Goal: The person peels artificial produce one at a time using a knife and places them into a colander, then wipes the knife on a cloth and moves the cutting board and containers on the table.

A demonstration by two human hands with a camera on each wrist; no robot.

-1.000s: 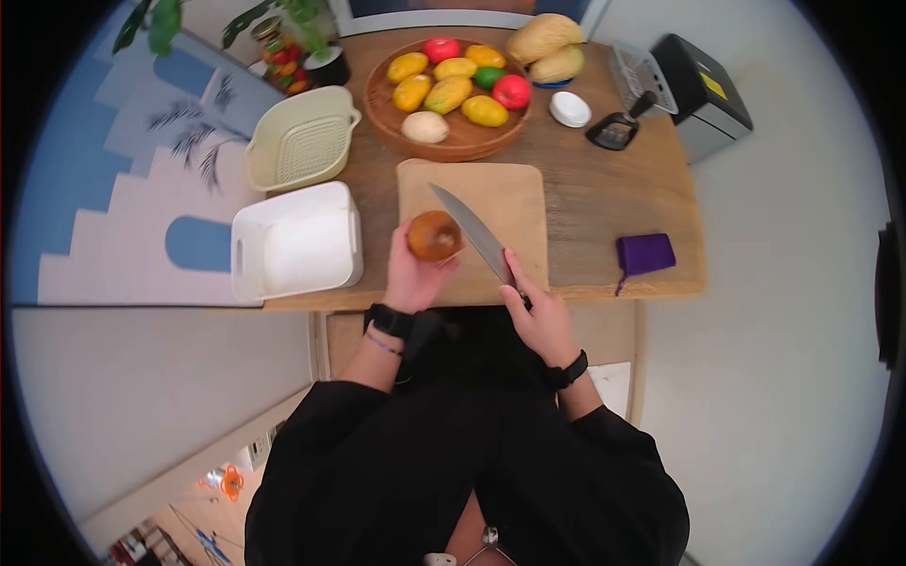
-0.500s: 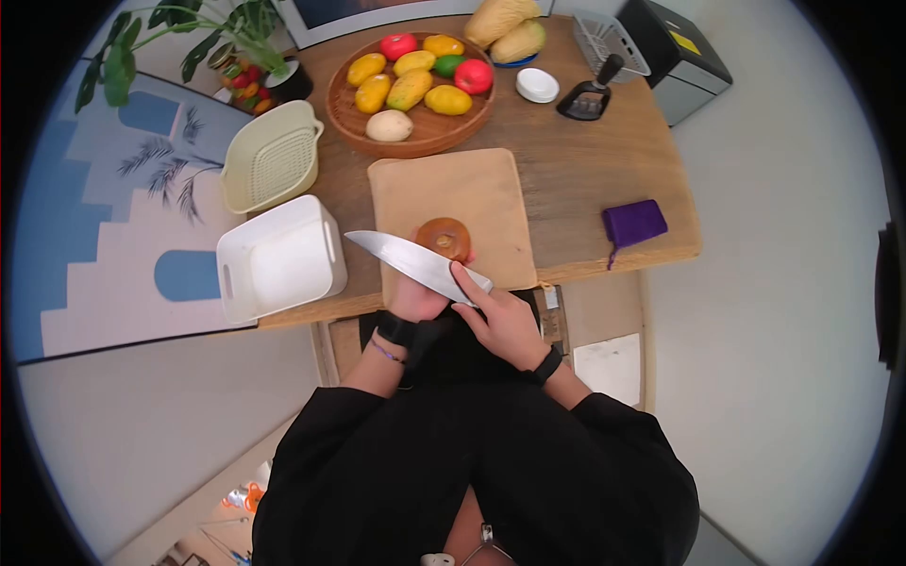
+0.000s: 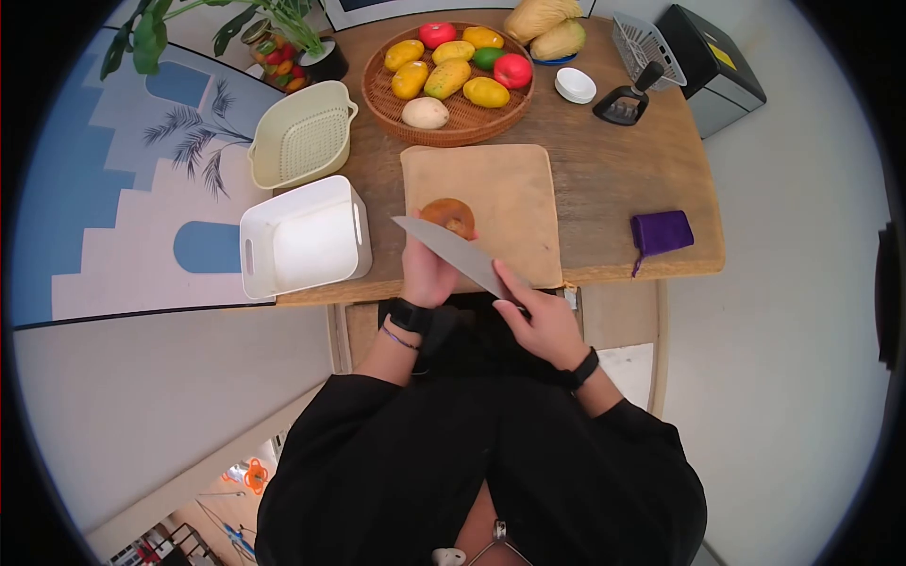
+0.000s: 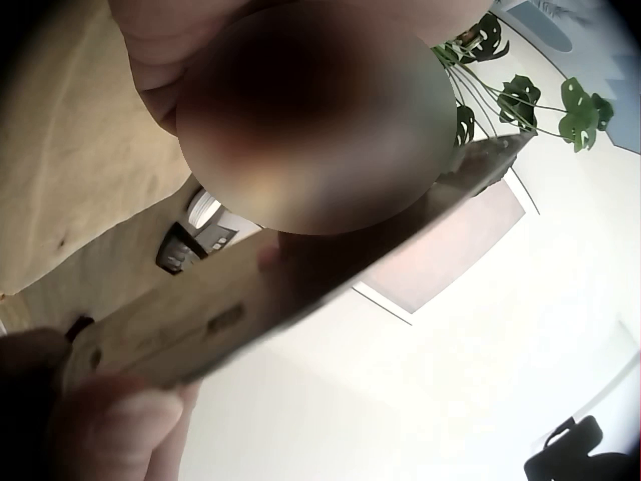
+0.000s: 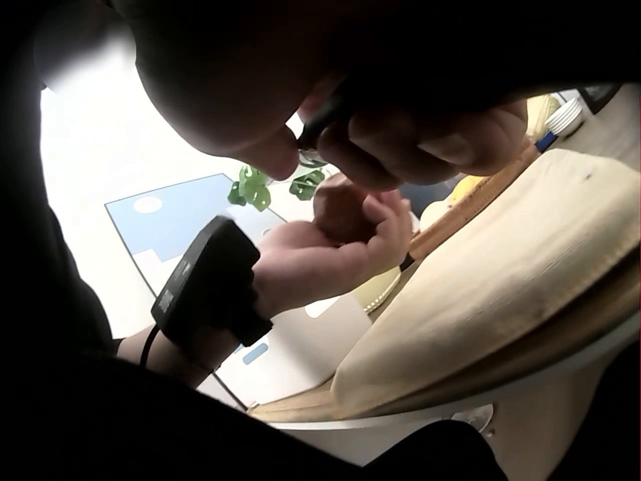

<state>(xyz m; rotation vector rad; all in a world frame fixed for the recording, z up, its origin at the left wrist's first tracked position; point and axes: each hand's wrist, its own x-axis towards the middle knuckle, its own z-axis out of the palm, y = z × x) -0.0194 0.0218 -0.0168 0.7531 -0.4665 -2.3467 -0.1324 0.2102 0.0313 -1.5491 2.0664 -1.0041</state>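
A brown onion (image 3: 447, 213) rests in my left hand (image 3: 428, 275), its end turned up, over the near part of a tan mat (image 3: 505, 189). My right hand (image 3: 549, 330) grips a large kitchen knife (image 3: 460, 258) by the handle, fingers forward near the base of the blade. The blade slants up to the left and overlaps the onion's near edge in the head view. Close up and blurred, the onion (image 4: 315, 130) lies right beside the blade (image 4: 401, 225) in the left wrist view. The right wrist view shows left fingers (image 5: 386, 235) curled around it.
Left of the mat stand a white bin (image 3: 302, 250) and a pale green colander (image 3: 304, 135). Behind it sits a round wicker tray (image 3: 387, 111) of fruit. To the right lie a purple pouch (image 3: 662, 232), a black-handled tool (image 3: 623, 104) and a white dish (image 3: 575, 85).
The knife has swung left from beside the onion, and its blade now crosses the onion's near edge. The onion has tilted in my left hand. The head view has shifted.
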